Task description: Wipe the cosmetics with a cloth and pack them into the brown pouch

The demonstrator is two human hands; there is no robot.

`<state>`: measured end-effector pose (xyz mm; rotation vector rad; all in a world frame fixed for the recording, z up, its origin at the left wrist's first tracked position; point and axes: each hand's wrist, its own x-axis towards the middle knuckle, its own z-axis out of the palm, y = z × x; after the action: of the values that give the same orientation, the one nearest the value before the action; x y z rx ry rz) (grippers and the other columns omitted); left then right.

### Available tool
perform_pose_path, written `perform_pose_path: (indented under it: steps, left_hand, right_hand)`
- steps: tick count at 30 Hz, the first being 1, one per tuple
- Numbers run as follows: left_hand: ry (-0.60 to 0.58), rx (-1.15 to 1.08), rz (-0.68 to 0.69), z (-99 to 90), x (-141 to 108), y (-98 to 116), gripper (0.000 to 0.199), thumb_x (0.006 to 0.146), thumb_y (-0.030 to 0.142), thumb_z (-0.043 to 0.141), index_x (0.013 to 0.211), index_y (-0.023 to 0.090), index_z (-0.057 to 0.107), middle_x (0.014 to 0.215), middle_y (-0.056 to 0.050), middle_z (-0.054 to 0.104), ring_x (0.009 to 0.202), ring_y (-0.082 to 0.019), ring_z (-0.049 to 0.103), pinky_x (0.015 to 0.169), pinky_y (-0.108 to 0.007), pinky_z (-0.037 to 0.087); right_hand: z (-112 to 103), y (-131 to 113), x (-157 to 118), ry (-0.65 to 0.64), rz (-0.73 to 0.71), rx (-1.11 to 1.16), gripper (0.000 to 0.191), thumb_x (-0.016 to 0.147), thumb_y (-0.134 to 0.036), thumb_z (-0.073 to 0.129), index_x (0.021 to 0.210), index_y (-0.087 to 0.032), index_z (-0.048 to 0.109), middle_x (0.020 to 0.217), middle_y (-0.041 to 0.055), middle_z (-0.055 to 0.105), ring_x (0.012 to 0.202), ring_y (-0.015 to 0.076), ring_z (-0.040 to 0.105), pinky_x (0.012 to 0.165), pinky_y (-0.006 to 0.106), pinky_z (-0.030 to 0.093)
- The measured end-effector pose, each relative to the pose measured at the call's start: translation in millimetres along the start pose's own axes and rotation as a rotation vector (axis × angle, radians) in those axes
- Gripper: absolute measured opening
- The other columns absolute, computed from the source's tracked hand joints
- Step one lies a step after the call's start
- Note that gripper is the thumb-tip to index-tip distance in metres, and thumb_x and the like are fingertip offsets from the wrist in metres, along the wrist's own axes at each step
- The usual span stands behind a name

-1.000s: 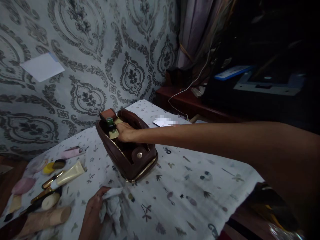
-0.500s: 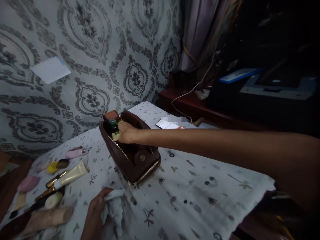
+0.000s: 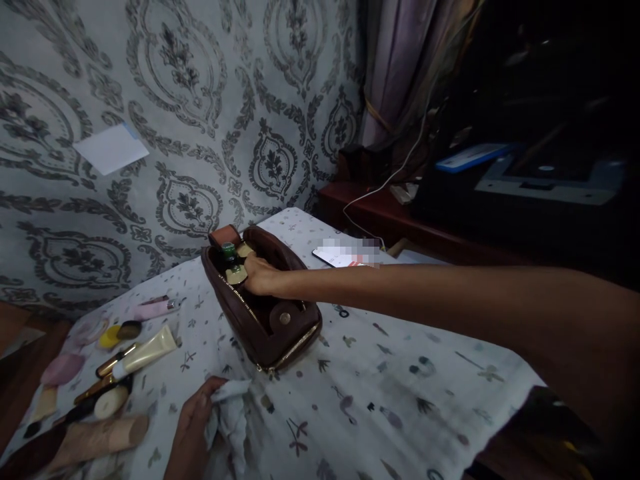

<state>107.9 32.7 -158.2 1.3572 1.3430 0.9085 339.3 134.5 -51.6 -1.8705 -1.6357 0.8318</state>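
Observation:
A brown leather toiletry bag [image 3: 260, 347] lies unzipped on the cloth-covered table. My right hand [image 3: 260, 275] reaches into it from the right, its fingers bent down and mostly hidden inside. Beside those fingers are a green-capped bottle [image 3: 229, 251] and a pale yellow item [image 3: 237, 274], whose kind I cannot make out. In front of the bag, my left hand [image 3: 196, 408] pinches a crumpled white wipe [image 3: 231, 417] that hangs down to the cloth.
Left of the bag lie a cream tube [image 3: 147, 352], a pink makeup sponge [image 3: 63, 369], a beige tube [image 3: 107, 433] and several other cosmetics. A phone [image 3: 330, 256] rests behind my right forearm. Patterned wall [image 3: 190, 133] stands close behind the table.
My right hand has shifted slightly right within the bag, and the pale yellow item shows more. The left hand still holds the wipe. The view has moved slightly.

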Motion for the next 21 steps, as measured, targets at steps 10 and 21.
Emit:
perform_pose_path:
  steps: [10,21]
  left_hand:
    - [0.010,0.018,-0.002,0.8,-2.9,2.0,0.055,0.078,0.071,0.055,0.081,0.020,0.075,0.068,-0.005,0.066,0.057,-0.020,0.053,0.051,-0.026,0.042]
    - [0.042,0.121,0.163,-3.7,-2.7,-2.3,0.036,0.077,0.055,0.064,0.081,0.021,0.075,0.069,-0.007,0.068,0.062,-0.024,0.060,0.057,-0.030,0.050]
  right_hand:
    - [0.7,-3.9,-0.3,-0.081,-0.038,-0.010,0.038,0.082,-0.017,0.069,0.119,-0.010,0.061,0.122,0.0166,0.069,0.109,0.0255,0.068,0.075,0.024,0.051]
    - [0.7,0.9,-1.1,-0.046,-0.018,-0.012,0.041,0.080,-0.020,0.073,0.118,-0.013,0.059,0.126,0.0159,0.067,0.113,0.0255,0.066,0.078,0.025,0.050]
